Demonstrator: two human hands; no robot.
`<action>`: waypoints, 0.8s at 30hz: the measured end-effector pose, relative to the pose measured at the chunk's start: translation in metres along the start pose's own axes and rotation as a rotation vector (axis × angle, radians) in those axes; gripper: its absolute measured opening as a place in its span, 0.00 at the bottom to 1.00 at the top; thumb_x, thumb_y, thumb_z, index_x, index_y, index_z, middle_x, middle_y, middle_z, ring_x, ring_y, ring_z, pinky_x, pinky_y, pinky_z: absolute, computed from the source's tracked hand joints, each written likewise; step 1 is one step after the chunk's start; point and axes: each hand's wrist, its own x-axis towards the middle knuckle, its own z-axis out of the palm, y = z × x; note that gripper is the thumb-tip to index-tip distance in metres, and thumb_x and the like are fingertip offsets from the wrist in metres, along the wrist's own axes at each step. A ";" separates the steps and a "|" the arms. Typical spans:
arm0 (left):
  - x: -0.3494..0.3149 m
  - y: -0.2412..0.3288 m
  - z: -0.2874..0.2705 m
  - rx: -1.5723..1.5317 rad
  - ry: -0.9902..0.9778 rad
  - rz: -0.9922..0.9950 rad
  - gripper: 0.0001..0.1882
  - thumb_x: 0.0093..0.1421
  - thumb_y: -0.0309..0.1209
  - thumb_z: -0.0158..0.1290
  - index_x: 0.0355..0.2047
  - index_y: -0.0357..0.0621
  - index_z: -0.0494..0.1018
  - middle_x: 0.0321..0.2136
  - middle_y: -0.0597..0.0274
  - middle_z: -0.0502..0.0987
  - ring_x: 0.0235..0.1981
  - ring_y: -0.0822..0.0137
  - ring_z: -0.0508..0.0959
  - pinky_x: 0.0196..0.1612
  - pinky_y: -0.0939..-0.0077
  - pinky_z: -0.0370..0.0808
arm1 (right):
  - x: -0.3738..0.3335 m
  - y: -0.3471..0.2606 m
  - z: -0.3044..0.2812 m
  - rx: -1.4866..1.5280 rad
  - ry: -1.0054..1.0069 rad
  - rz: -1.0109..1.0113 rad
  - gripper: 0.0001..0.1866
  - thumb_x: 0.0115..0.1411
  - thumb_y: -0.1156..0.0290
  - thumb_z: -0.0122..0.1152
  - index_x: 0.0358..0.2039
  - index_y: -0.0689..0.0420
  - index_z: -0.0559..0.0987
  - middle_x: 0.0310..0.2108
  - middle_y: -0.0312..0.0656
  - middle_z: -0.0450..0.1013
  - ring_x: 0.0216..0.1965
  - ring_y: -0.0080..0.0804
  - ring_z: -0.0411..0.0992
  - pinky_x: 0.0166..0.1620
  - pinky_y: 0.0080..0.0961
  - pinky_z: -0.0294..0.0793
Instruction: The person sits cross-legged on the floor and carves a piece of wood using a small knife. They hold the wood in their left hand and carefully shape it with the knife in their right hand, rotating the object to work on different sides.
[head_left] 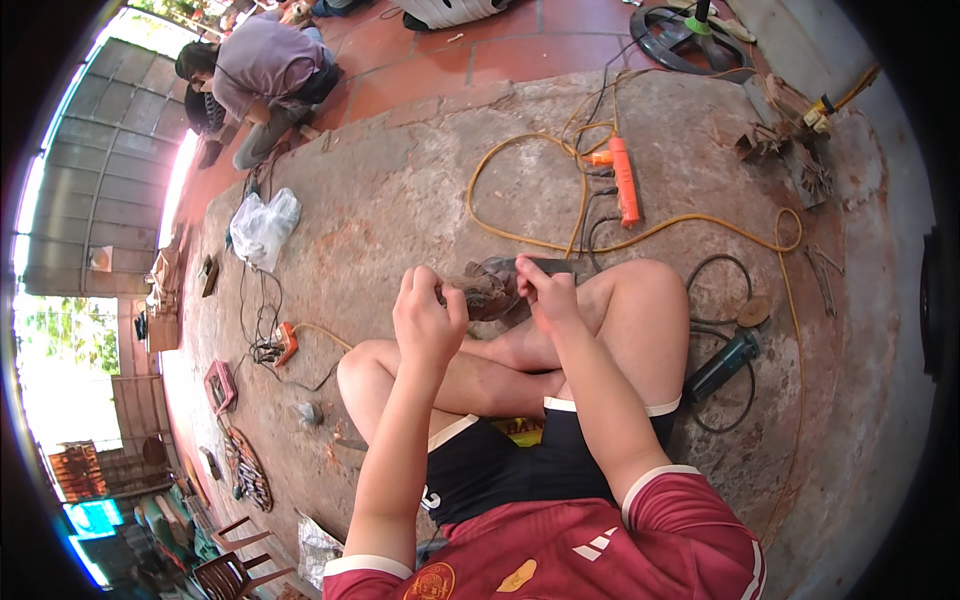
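Note:
I sit cross-legged on the floor, with both forearms reaching out over my shins. My left hand (430, 318) is closed at the near-left end of a rough brown piece that looks like carved wood (480, 293); its fingertips are partly hidden. My right hand (548, 295) is closed with the fingers pinched on a dark, flat strip (553, 265), which sticks out to the right beyond the fingertips. That strip's kind cannot be made out. The brown piece lies between my two hands, above my crossed shins, its right side close to the right fingers.
An orange power strip (624, 182) with a looping yellow cord (480, 165) lies ahead. Right of my knee rests a dark green cylindrical power tool (725, 366). A clear plastic bag (265, 228) and another orange socket block (287, 343) are left. A person (268, 70) crouches at far left.

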 end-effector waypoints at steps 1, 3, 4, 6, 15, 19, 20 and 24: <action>0.000 0.001 0.000 -0.001 0.003 0.000 0.05 0.53 0.25 0.50 0.27 0.38 0.65 0.26 0.47 0.70 0.27 0.44 0.73 0.31 0.55 0.72 | 0.002 -0.001 0.002 -0.016 0.060 -0.045 0.08 0.60 0.75 0.66 0.39 0.62 0.79 0.24 0.35 0.74 0.23 0.20 0.71 0.26 0.16 0.70; 0.000 0.001 -0.001 -0.001 0.008 0.000 0.05 0.53 0.25 0.50 0.27 0.38 0.65 0.26 0.47 0.70 0.27 0.44 0.73 0.31 0.55 0.72 | 0.001 -0.005 0.001 0.023 -0.021 0.002 0.08 0.60 0.74 0.66 0.39 0.62 0.79 0.25 0.35 0.74 0.23 0.21 0.70 0.26 0.17 0.70; -0.001 0.001 -0.001 -0.001 0.010 0.000 0.05 0.53 0.25 0.50 0.26 0.38 0.65 0.26 0.47 0.70 0.27 0.44 0.73 0.31 0.56 0.72 | -0.001 -0.007 0.000 0.029 -0.108 0.039 0.08 0.60 0.74 0.66 0.39 0.63 0.79 0.25 0.35 0.74 0.23 0.20 0.70 0.27 0.17 0.70; -0.001 0.001 -0.001 -0.003 0.007 -0.003 0.05 0.53 0.25 0.50 0.26 0.38 0.65 0.26 0.48 0.70 0.27 0.45 0.73 0.31 0.56 0.72 | -0.002 -0.010 0.002 -0.025 -0.195 0.042 0.09 0.60 0.74 0.66 0.38 0.63 0.79 0.25 0.35 0.74 0.23 0.20 0.70 0.27 0.17 0.70; -0.005 0.003 -0.001 0.009 0.004 0.005 0.05 0.52 0.24 0.51 0.25 0.38 0.65 0.24 0.49 0.69 0.26 0.46 0.73 0.30 0.57 0.72 | 0.002 -0.026 0.002 -0.229 -0.365 0.066 0.07 0.59 0.73 0.67 0.36 0.63 0.80 0.24 0.35 0.74 0.24 0.19 0.70 0.27 0.17 0.71; -0.009 0.009 -0.002 -0.013 -0.017 -0.009 0.06 0.51 0.24 0.52 0.25 0.38 0.65 0.23 0.50 0.69 0.25 0.48 0.72 0.29 0.58 0.71 | 0.004 -0.032 0.001 -0.347 -0.258 -0.084 0.06 0.59 0.74 0.67 0.35 0.62 0.81 0.23 0.35 0.74 0.23 0.20 0.71 0.27 0.17 0.71; -0.010 0.011 -0.002 -0.021 -0.023 -0.014 0.06 0.50 0.23 0.52 0.25 0.38 0.65 0.23 0.50 0.69 0.25 0.48 0.72 0.29 0.58 0.71 | 0.004 -0.032 -0.001 -0.332 -0.270 -0.085 0.06 0.59 0.74 0.67 0.35 0.62 0.81 0.23 0.35 0.74 0.23 0.20 0.71 0.27 0.17 0.71; -0.019 0.011 -0.002 -0.043 -0.016 0.014 0.06 0.50 0.23 0.52 0.25 0.38 0.65 0.23 0.51 0.68 0.23 0.50 0.72 0.28 0.60 0.70 | -0.002 -0.035 0.002 -0.336 -0.393 0.051 0.06 0.59 0.76 0.66 0.36 0.63 0.80 0.23 0.36 0.74 0.22 0.21 0.70 0.25 0.16 0.68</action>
